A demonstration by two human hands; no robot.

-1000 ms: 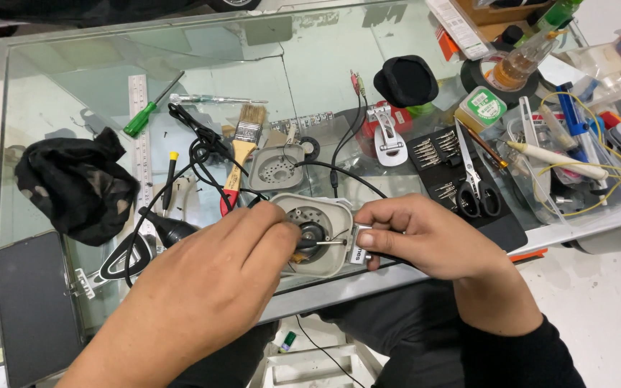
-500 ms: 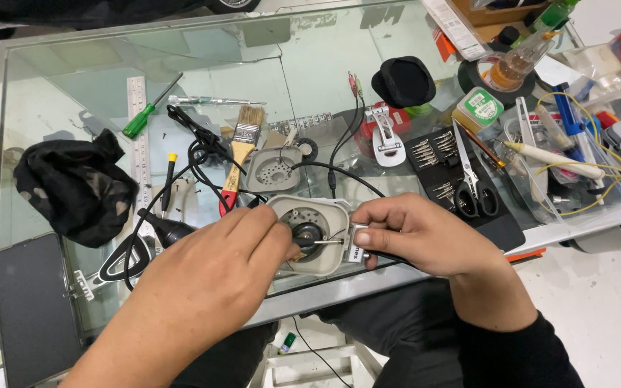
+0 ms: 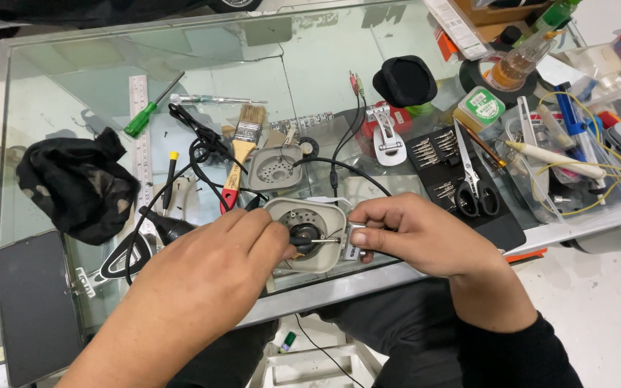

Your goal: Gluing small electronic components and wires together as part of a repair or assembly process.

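Note:
A light grey headphone earcup shell [image 3: 319, 215] with a round black driver [image 3: 303, 236] in its middle lies on the glass table near the front edge. My left hand [image 3: 210, 276] rests on its left side, fingers touching the driver area. My right hand [image 3: 415, 233] grips a small silver tool [image 3: 350, 243] whose thin shaft points left into the driver. A black cable [image 3: 339, 167] runs from the shell toward the back.
A second grey earcup plate [image 3: 276, 169], a paintbrush [image 3: 242, 147], a green screwdriver [image 3: 149, 111], a ruler [image 3: 139, 122], a black cloth [image 3: 73, 183], a dark phone [image 3: 34, 305], scissors [image 3: 472, 179], a bit set [image 3: 436, 162], a black ear pad [image 3: 404, 80] and a cluttered clear tray [image 3: 583, 158].
Both hands stay on the earcup shell; the right hand and its tool have shifted only slightly. Nothing else has moved.

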